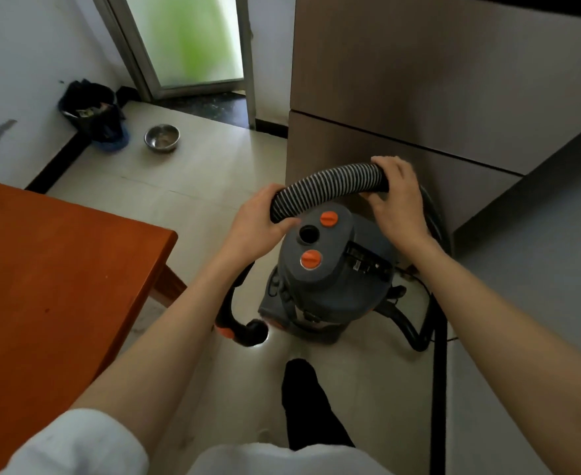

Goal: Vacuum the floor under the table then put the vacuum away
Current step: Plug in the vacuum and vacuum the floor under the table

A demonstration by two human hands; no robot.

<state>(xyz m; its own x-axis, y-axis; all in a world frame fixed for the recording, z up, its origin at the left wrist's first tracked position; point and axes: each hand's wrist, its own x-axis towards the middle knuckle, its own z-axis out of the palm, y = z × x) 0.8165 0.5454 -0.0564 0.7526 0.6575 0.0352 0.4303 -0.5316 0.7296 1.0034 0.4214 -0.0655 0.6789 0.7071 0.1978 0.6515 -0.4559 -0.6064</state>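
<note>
- Left hand (258,222): fingers (283,225) curled round the near-left end of the hose (326,186), clamped on it just above the vacuum (330,269); the hose end is free, not plugged in.
- Right hand (400,197): fingers wrapped over the far-right part of the same hose, thumb under it; both hands hold the ribbed arc level above the vacuum's top.
- On that top, just under the left hand, an open round port (309,234) sits between two orange knobs (329,219); the hose end hovers near it, not touching so far as can be seen.
- The vacuum stands on the floor (193,173) against the steel fridge (402,97), right of the bench (52,269); a black wand (237,323) with an orange collar curls at its near-left foot, and a cord (438,389) runs near along the floor.
- Judged step: handling the hose at the machine; whether it is being fitted for vacuuming or coiled for putting away cannot be told from this view.
- Next move, if fitting: lower the left end squarely into the port and press, right hand feeding slack; if stowing: lay the arc round the body.
- Far left: a metal bowl (162,137) and a dark bin (92,109) by the wall.
</note>
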